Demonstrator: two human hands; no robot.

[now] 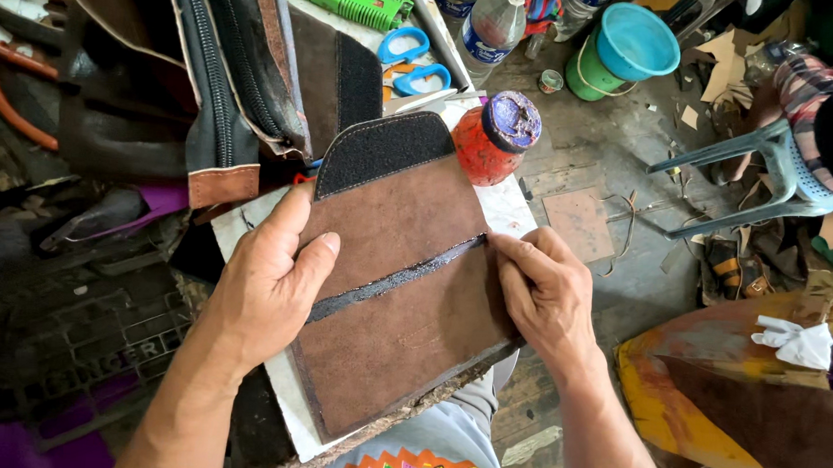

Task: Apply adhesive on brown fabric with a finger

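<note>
Two bare hands press a brown leather panel flat against a pale tabletop in a crowded workshop. Going left to right, we see orange-handled pliers lying among dark scraps at the far edge, then a black zippered bag piece hanging just above the work. Our left hand lies open on the panel's left edge, thumb stretched along the leather, grasping nothing but holding it down. The panel sits at the middle of the tabletop, tilted, with a black hook-and-loop strip stitched across its upper end and a dark, glossy seam running across its middle. Our right hand rests at the seam's right end, its fingers curled and pressing on the fold, pinching down rather than lifting.

We judge the leather light and pliable, stiff enough to lie flat, with a suede face that should give good grip; the shiny seam looks wet or tacky, so the dry outer edges seem the safer places to take hold.

Just beyond the panel stands a red jar with a purple lid. Blue-handled scissors lie behind it, and a turquoise bucket sits on the floor farther right, near a grey plastic chair where another person's patterned sleeve shows.
</note>
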